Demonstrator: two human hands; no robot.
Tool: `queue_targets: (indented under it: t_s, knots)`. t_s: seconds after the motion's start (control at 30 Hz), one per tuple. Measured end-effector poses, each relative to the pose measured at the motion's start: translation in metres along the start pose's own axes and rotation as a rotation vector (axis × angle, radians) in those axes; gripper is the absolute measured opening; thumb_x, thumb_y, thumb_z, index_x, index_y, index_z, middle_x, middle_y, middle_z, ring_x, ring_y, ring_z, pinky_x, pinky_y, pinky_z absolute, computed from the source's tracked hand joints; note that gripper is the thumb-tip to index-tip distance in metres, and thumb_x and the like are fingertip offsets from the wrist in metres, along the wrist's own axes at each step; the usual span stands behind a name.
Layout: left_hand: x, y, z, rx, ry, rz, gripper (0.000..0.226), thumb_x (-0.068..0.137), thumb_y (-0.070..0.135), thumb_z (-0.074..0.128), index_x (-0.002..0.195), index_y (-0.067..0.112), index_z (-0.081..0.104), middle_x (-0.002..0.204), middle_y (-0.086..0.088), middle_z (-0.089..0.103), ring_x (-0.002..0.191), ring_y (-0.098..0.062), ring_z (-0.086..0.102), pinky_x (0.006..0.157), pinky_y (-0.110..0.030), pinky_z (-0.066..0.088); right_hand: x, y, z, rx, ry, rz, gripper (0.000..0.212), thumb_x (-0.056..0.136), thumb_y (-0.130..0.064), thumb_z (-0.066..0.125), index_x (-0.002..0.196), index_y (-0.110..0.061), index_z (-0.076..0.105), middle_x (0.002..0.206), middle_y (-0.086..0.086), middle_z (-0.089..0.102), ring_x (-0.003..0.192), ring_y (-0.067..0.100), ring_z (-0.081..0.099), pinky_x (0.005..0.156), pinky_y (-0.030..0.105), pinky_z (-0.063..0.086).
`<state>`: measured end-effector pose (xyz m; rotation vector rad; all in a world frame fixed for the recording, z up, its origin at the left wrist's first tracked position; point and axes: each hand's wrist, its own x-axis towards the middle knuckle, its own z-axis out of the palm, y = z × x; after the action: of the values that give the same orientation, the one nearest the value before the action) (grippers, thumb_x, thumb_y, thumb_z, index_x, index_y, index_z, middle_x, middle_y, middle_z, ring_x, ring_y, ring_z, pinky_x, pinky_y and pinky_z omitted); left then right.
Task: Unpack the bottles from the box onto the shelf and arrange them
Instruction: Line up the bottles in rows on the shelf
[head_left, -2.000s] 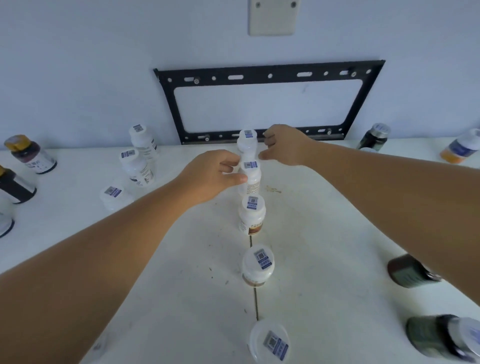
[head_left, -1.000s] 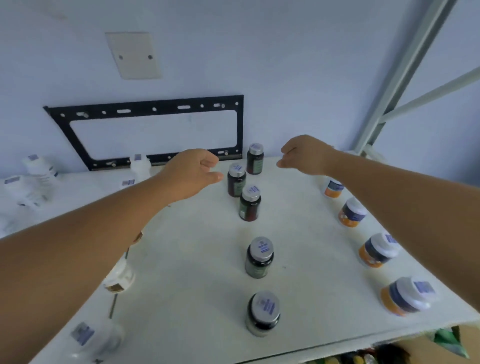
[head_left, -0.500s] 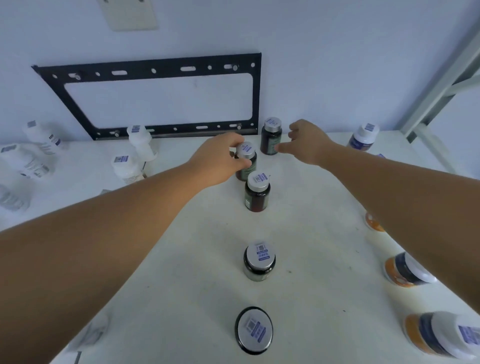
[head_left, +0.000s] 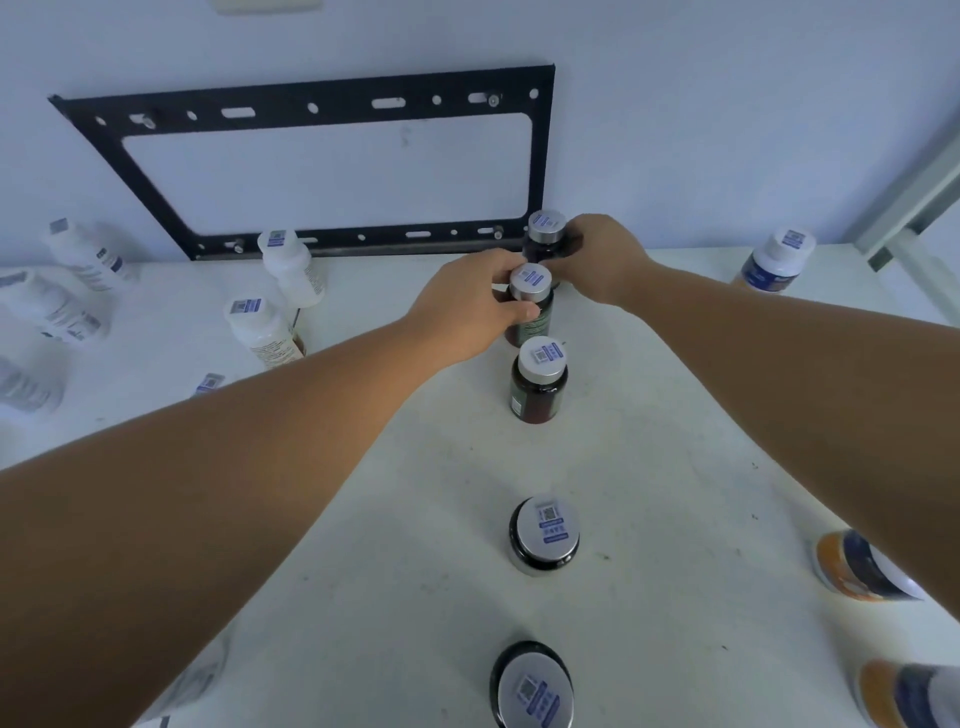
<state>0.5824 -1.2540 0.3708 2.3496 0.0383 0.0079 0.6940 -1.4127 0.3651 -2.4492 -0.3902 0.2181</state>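
half a second ago both hands were only arriving at the far end of the dark-bottle column; now each is clamped on a bottle. the left hand (head_left: 467, 306) wraps the second dark bottle (head_left: 531, 304) from the left, thumb across its front, and the right hand (head_left: 602, 262) grips the farthest dark bottle (head_left: 544, 236), which stands just in front of the black wall bracket (head_left: 322, 104). two seconds ago the same hands were at the white bottles (head_left: 291, 267) to the left, so the work has moved over one column. nearer on the shelf (head_left: 675, 467), three more dark bottles (head_left: 538, 379) run toward the near edge in a loose line. this looks like spacing adjustment, not unpacking; the box is out of view.
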Motion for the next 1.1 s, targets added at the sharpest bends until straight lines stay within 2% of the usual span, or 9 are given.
queue_targets:
  t_s: [0.17, 0.33, 0.4, 0.47, 0.6, 0.67, 0.83, 1.0, 1.1]
  knots:
    - [-0.001, 0.001, 0.001, -0.015, -0.001, -0.007, 0.041, 0.084, 0.028, 0.076, 0.123, 0.031, 0.064, 0.114, 0.017, 0.069, 0.102, -0.003, 0.066, 0.092, -0.026, 0.049, 0.003, -0.004, 0.002, 0.106, -0.054, -0.013, 0.025, 0.075, -0.027, 0.076, 0.089, -0.007, 0.071, 0.078, 0.009, 0.067, 0.069, 0.017, 0.051, 0.061, 0.025, 0.042]
    - [-0.008, -0.001, 0.004, -0.062, 0.018, -0.033, 0.042, 0.085, 0.025, 0.075, 0.125, 0.029, 0.062, 0.123, 0.014, 0.068, 0.107, -0.002, 0.065, 0.089, -0.019, 0.045, -0.003, 0.002, -0.002, 0.149, -0.062, 0.004, 0.032, 0.080, -0.022, 0.076, 0.108, -0.007, 0.072, 0.105, 0.013, 0.073, 0.089, 0.022, 0.065, 0.081, 0.034, 0.053]
    - [-0.016, -0.002, 0.005, -0.061, 0.038, -0.047, 0.046, 0.087, 0.028, 0.075, 0.129, 0.026, 0.058, 0.130, 0.009, 0.065, 0.113, -0.006, 0.062, 0.090, -0.020, 0.042, -0.009, 0.005, -0.006, 0.149, -0.052, 0.013, 0.033, 0.081, -0.020, 0.075, 0.107, -0.001, 0.070, 0.105, 0.014, 0.072, 0.092, 0.029, 0.065, 0.079, 0.033, 0.055]
    - [-0.026, -0.004, 0.004, -0.043, 0.075, -0.045, 0.047, 0.089, 0.030, 0.073, 0.132, 0.022, 0.056, 0.131, 0.006, 0.062, 0.116, -0.008, 0.061, 0.091, -0.020, 0.042, -0.017, 0.008, -0.012, 0.153, -0.056, 0.021, 0.036, 0.083, -0.019, 0.076, 0.110, 0.003, 0.067, 0.108, 0.015, 0.070, 0.090, 0.025, 0.063, 0.073, 0.026, 0.048]
    - [-0.053, -0.005, -0.002, -0.041, 0.163, -0.049, 0.040, 0.092, 0.030, 0.070, 0.128, 0.020, 0.058, 0.125, 0.008, 0.064, 0.109, -0.003, 0.061, 0.081, -0.004, 0.038, -0.045, 0.014, -0.026, 0.109, -0.078, -0.003, 0.045, 0.083, -0.019, 0.078, 0.122, -0.003, 0.064, 0.116, 0.012, 0.071, 0.108, 0.026, 0.065, 0.091, 0.033, 0.051]
    - [-0.068, -0.003, -0.007, -0.072, 0.171, -0.068, 0.037, 0.092, 0.031, 0.070, 0.126, 0.021, 0.060, 0.121, 0.010, 0.065, 0.105, -0.003, 0.063, 0.082, -0.010, 0.042, -0.062, 0.017, -0.032, 0.070, -0.090, -0.023, 0.046, 0.082, -0.020, 0.078, 0.123, -0.006, 0.064, 0.117, 0.007, 0.070, 0.108, 0.023, 0.064, 0.093, 0.036, 0.051]
    - [-0.113, 0.002, -0.013, -0.101, 0.084, -0.051, 0.025, 0.090, 0.027, 0.072, 0.114, 0.028, 0.066, 0.113, 0.016, 0.069, 0.099, 0.006, 0.065, 0.086, -0.019, 0.051, -0.107, 0.020, -0.046, 0.014, -0.146, -0.045, 0.049, 0.083, -0.023, 0.077, 0.127, -0.011, 0.061, 0.123, 0.002, 0.065, 0.104, 0.019, 0.064, 0.072, 0.029, 0.055]
    - [-0.169, -0.006, -0.021, -0.026, -0.144, -0.025, 0.043, 0.085, 0.026, 0.077, 0.121, 0.043, 0.061, 0.118, 0.024, 0.065, 0.109, 0.011, 0.059, 0.095, -0.015, 0.045, -0.144, 0.016, -0.058, 0.012, -0.152, -0.049, 0.045, 0.084, -0.023, 0.076, 0.124, -0.010, 0.062, 0.122, 0.007, 0.065, 0.107, 0.025, 0.064, 0.075, 0.032, 0.056]
    - [-0.192, -0.006, -0.015, -0.038, -0.257, -0.019, 0.062, 0.081, 0.023, 0.082, 0.134, 0.038, 0.055, 0.130, 0.024, 0.060, 0.120, 0.011, 0.054, 0.103, -0.015, 0.042, -0.159, 0.011, -0.059, 0.003, -0.152, -0.064, 0.046, 0.084, -0.022, 0.076, 0.126, -0.010, 0.061, 0.124, 0.005, 0.064, 0.109, 0.024, 0.063, 0.085, 0.037, 0.057]
